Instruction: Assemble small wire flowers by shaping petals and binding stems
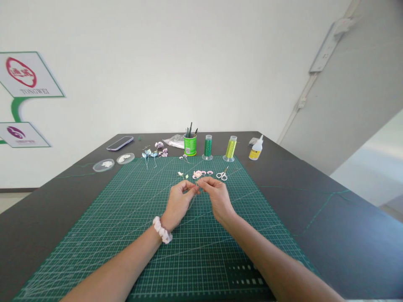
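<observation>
My left hand (pixel 181 201), with a white scrunchie (pixel 162 230) on its wrist, and my right hand (pixel 218 196) meet over the cutting mat. Both are closed in a pinch, their fingertips almost touching around a thin stem (pixel 197 183). A small pink flower (pixel 197 174) shows just above the fingertips and appears to top this stem; the fingers partly hide the join. Two pale pink petal pieces (pixel 210 173) are right of the flower. Small leaf pieces (pixel 180 173) lie left of it. White-handled scissors (pixel 222 174) rest beyond my right hand.
The green cutting mat (pixel 126 235) covers the table's middle. Behind it stand a green pen can (pixel 190 145), a dark green thread spool (pixel 208 147), a yellow-green spool (pixel 231 149) and a glue bottle (pixel 256 149). Blue flowers (pixel 150 154), clear dishes (pixel 103 165) and a phone (pixel 120 143) lie left.
</observation>
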The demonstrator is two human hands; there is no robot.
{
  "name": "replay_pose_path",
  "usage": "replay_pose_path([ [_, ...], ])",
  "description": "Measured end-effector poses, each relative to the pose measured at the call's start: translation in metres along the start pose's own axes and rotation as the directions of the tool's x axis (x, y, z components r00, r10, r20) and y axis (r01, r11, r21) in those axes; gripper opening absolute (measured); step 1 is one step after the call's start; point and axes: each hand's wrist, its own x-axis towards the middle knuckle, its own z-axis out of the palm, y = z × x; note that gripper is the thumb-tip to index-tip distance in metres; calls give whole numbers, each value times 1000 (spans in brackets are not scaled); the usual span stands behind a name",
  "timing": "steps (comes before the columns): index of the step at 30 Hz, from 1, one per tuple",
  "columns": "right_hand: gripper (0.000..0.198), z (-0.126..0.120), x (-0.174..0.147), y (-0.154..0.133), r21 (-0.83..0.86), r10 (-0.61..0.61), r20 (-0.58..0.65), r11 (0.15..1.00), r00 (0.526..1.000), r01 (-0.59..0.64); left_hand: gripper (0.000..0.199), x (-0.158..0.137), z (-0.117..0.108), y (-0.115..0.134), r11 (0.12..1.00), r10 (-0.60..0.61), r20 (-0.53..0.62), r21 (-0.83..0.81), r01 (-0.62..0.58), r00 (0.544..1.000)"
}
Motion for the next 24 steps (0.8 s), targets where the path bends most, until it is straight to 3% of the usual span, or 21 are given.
replay_pose_path([
  [24,12,0,1,-1,7,12,-22,1000,1000,-12,15,-2,3,1,995,-37,-18,-91,35,999],
])
